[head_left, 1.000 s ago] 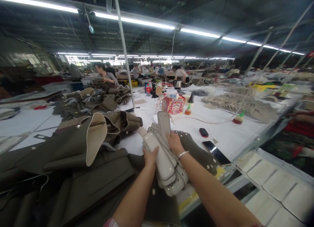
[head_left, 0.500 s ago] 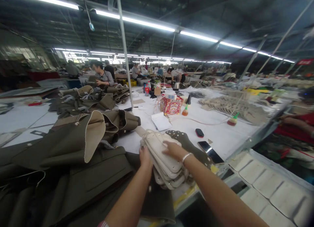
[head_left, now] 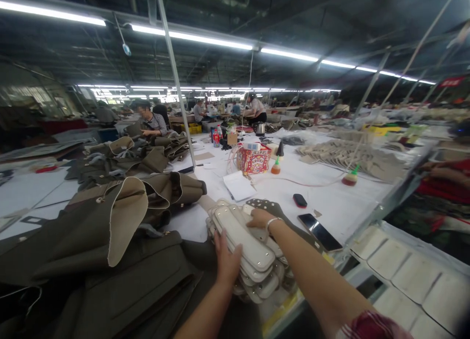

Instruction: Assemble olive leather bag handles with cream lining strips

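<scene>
A stack of cream oblong leather pieces with metal studs [head_left: 245, 241] lies at the near edge of the white table [head_left: 330, 192]. My left hand [head_left: 226, 258] presses against the stack's near left side, fingers curled round its edge. My right hand [head_left: 261, 217] rests flat on top of the stack at its far end, fingers stretched out. A dark olive studded leather panel [head_left: 273, 208] lies under and behind the stack.
Heaps of olive leather bag parts [head_left: 110, 231] fill the left side. A black phone [head_left: 320, 231], a small black object [head_left: 299, 200], a white notepad [head_left: 238, 185], a red patterned box [head_left: 253, 159] and glue bottles stand further out. Other people work at far tables.
The stack, held upright a second ago, has been laid down flat. My left hand slid to its near side and my right hand moved to its far end.
</scene>
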### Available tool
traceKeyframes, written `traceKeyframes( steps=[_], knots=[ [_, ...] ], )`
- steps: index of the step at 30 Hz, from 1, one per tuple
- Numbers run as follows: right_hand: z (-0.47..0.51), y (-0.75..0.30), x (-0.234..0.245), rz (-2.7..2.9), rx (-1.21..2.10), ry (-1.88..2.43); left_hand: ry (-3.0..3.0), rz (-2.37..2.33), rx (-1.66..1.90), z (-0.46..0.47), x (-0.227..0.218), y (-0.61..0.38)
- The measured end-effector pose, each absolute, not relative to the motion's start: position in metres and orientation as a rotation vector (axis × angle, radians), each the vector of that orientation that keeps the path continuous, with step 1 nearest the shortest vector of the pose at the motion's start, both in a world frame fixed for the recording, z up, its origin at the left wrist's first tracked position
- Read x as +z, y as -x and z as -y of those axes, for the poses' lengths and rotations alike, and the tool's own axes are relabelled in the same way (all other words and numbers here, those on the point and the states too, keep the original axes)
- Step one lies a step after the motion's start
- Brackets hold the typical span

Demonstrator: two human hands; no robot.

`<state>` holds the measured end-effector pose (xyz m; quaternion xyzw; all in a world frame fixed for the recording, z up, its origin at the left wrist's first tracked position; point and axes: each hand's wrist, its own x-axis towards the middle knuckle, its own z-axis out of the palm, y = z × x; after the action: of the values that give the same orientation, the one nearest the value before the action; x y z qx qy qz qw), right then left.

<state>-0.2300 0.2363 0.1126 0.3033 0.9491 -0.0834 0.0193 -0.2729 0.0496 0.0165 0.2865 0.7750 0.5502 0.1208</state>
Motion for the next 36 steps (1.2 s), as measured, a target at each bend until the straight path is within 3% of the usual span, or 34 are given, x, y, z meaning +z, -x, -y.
traceKeyframes(
  steps=[10, 15, 18, 23, 27, 30, 36],
  knots=[
    [-0.235, 0.205, 0.185, -3.117, -0.091, -1.077, -0.777, -2.379, 1.436, -0.065, 0.018, 0.275],
    [-0.194, 0.194, 0.183, -3.169, 0.05, -1.016, -0.827, -2.509, 1.259, -0.057, 0.034, 0.27],
    [-0.167, 0.192, 0.174, -3.203, 0.166, -0.9, -1.145, -2.63, 1.172, -0.044, 0.045, 0.264],
    [-0.153, 0.182, 0.204, -3.303, 0.335, -1.105, -1.758, -2.314, 0.83, -0.043, 0.052, 0.265],
    [-0.152, 0.169, 0.231, -3.342, 0.044, -1.325, -1.72, -2.283, 0.814, -0.052, 0.056, 0.274],
    [-0.146, 0.162, 0.21, -3.273, -0.268, -1.177, -1.67, -2.28, 0.855, -0.045, 0.067, 0.286],
    [-0.118, 0.153, 0.115, -3.016, -0.257, -1.188, -1.535, -2.404, 0.901, 0.036, 0.085, 0.304]
  ],
)
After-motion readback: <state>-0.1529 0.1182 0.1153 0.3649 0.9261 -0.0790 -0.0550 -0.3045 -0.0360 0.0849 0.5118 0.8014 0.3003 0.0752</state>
